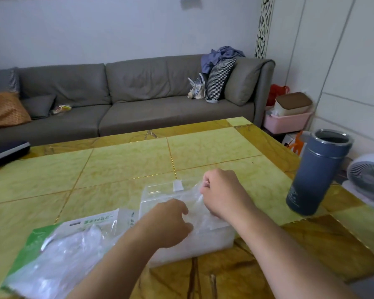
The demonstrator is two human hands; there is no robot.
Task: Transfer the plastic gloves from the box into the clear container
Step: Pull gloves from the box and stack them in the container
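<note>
On yellow table (pixel 117 169), both hands (pixel 171 223) grip gloves (pixel 194 197) over clear container (pixel 160 190).

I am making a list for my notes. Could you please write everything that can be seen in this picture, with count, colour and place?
clear plastic container: one, transparent, on the table under both hands
thin plastic gloves: a bunch, clear, in the container
green and white plastic glove package: one, table, near left
yellow-green tiled table: one, foreground
blue-grey steel flask: one, open, table's right edge
dark flat device: one, table's far left
grey sofa: one, behind the table, with cushions, clothes and a small bag
pink basket: one, right of the sofa
white fan: one, on the floor, far right
left hand: one, curled on the gloves
right hand: one, pinching glove plastic
</note>
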